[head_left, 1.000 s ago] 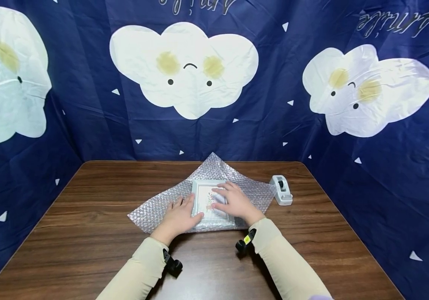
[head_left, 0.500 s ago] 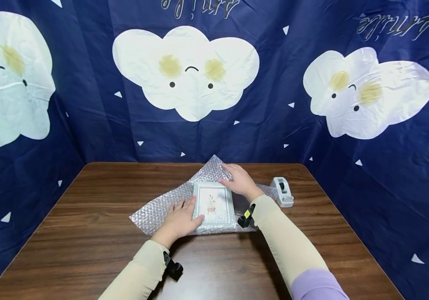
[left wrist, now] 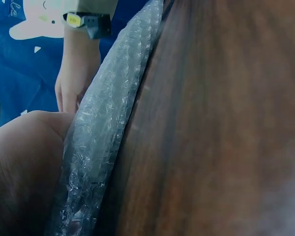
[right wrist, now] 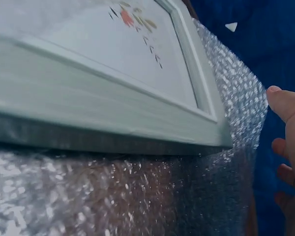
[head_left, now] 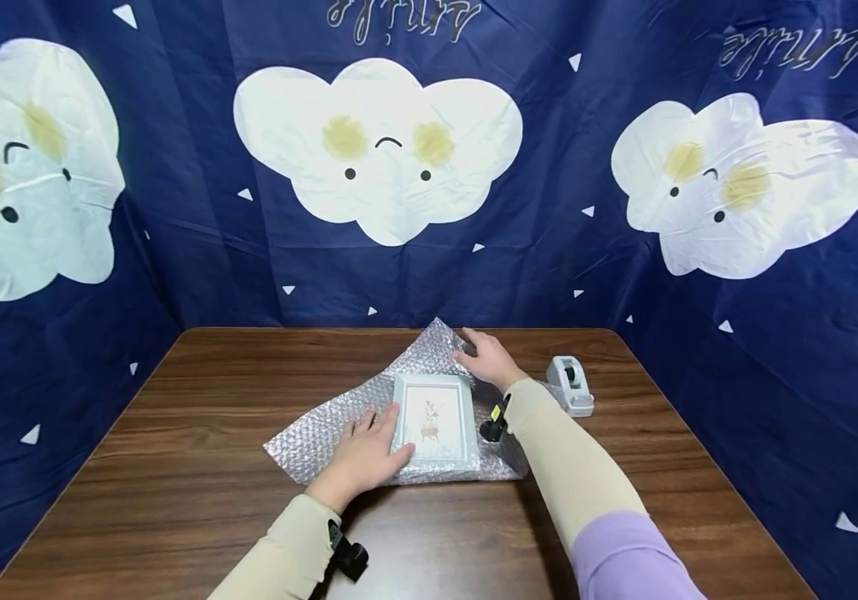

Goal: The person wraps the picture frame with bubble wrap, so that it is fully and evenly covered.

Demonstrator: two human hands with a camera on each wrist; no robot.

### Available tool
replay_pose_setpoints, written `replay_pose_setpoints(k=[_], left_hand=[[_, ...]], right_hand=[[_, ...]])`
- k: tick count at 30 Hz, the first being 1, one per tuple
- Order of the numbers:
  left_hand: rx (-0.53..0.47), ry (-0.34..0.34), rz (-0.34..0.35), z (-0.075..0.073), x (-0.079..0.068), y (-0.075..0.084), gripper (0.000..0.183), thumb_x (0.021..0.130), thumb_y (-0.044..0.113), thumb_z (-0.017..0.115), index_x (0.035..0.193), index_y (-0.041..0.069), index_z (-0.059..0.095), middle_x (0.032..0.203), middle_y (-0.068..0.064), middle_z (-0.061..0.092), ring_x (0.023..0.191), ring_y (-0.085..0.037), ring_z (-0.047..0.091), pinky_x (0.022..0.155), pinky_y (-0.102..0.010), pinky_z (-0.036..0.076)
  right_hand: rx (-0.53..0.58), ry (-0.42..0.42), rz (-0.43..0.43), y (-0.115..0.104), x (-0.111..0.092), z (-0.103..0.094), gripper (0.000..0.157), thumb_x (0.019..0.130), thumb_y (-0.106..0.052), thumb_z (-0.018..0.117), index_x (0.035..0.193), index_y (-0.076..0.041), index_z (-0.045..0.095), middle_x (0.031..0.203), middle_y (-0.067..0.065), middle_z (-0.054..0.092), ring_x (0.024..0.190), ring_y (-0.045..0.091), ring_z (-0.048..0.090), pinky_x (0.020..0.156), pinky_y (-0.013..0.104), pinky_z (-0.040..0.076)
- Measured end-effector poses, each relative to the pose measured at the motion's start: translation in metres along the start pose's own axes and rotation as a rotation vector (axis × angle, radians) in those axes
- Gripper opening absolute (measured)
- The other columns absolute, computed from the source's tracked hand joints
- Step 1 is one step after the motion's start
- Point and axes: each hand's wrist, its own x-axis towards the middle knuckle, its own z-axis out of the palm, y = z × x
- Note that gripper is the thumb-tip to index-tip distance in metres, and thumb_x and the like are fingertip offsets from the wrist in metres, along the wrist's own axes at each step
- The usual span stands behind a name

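Observation:
A pale picture frame with a plant print lies face up on a sheet of bubble wrap, turned at an angle beneath it. My left hand rests spread at the frame's left side, fingertips and thumb on its edge. Beyond the frame's upper right corner, my right hand is at the wrap's far edge, fingers pointing left and thumb apart. In the right wrist view, the thumb meets the wrap's edge and the other fingers bend behind it. The left wrist view shows the wrap's near edge beside the hand.
A white tape dispenser stands at the right of the wooden table, close to the wrap's right corner. Behind the table hangs a dark blue curtain printed with white clouds.
My right hand has lifted off the picture and moved up and right to the wrap's far edge. The left hand stays at the frame's left side. The head view has shifted slightly.

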Motion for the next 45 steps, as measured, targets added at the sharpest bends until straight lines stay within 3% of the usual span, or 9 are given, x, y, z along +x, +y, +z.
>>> replay_pose_setpoints(k=[8, 16, 23, 27, 34, 40, 45], left_hand=[[0.008, 0.006, 0.006, 0.000, -0.009, 0.004, 0.081, 0.100, 0.055, 0.048, 0.158, 0.002, 0.030, 0.161, -0.015, 0.035, 0.149, -0.043, 0.025, 0.118, -0.066, 0.015], [0.014, 0.005, 0.014, 0.002, -0.010, 0.005, 0.080, 0.100, 0.056, 0.046, 0.159, 0.003, 0.029, 0.161, -0.014, 0.035, 0.149, -0.042, 0.026, 0.117, -0.066, 0.017], [0.027, 0.006, 0.015, 0.005, -0.010, 0.007, 0.080, 0.100, 0.057, 0.045, 0.159, 0.004, 0.030, 0.161, -0.013, 0.036, 0.149, -0.042, 0.027, 0.118, -0.065, 0.017], [0.027, 0.011, 0.013, 0.004, -0.011, 0.009, 0.080, 0.099, 0.056, 0.047, 0.158, 0.004, 0.031, 0.160, -0.013, 0.037, 0.149, -0.042, 0.028, 0.117, -0.065, 0.018], [0.031, 0.007, 0.012, 0.002, -0.010, 0.009, 0.080, 0.100, 0.057, 0.046, 0.159, 0.004, 0.030, 0.161, -0.014, 0.036, 0.149, -0.042, 0.027, 0.118, -0.065, 0.018], [0.039, 0.006, 0.004, -0.003, -0.011, 0.008, 0.081, 0.100, 0.057, 0.045, 0.159, 0.004, 0.030, 0.161, -0.013, 0.036, 0.149, -0.042, 0.027, 0.118, -0.064, 0.017], [0.041, 0.002, -0.001, -0.004, -0.013, 0.007, 0.080, 0.101, 0.056, 0.045, 0.159, 0.003, 0.029, 0.161, -0.014, 0.035, 0.149, -0.042, 0.027, 0.118, -0.064, 0.016]], right_hand=[[0.071, -0.085, 0.183, 0.016, 0.009, 0.014, 0.081, 0.103, -0.042, 0.055, 0.160, 0.002, 0.018, 0.162, 0.023, 0.028, 0.149, 0.037, 0.028, 0.119, 0.050, 0.030], [0.144, -0.074, 0.290, 0.012, 0.012, 0.015, 0.080, 0.103, -0.042, 0.053, 0.161, 0.000, 0.017, 0.160, 0.025, 0.032, 0.147, 0.040, 0.032, 0.117, 0.053, 0.032], [0.069, -0.026, 0.291, 0.015, 0.013, 0.020, 0.074, 0.103, -0.040, 0.053, 0.158, 0.001, 0.026, 0.156, 0.024, 0.040, 0.145, 0.042, 0.035, 0.117, 0.053, 0.032], [0.095, 0.018, 0.258, 0.017, 0.017, 0.025, 0.066, 0.103, -0.035, 0.056, 0.155, 0.000, 0.036, 0.150, 0.023, 0.048, 0.141, 0.040, 0.041, 0.114, 0.053, 0.036], [0.160, 0.198, 0.205, 0.010, 0.021, 0.026, 0.038, 0.102, -0.021, 0.059, 0.134, 0.000, 0.062, 0.125, 0.018, 0.068, 0.115, 0.032, 0.064, 0.099, 0.046, 0.050], [0.209, 0.247, 0.153, -0.003, 0.019, 0.016, 0.023, 0.102, -0.016, 0.060, 0.114, -0.001, 0.071, 0.107, 0.014, 0.073, 0.099, 0.029, 0.065, 0.092, 0.044, 0.051], [0.228, 0.262, 0.118, -0.007, 0.020, 0.013, 0.018, 0.101, -0.014, 0.061, 0.105, -0.002, 0.073, 0.097, 0.012, 0.073, 0.091, 0.028, 0.063, 0.087, 0.043, 0.051]])
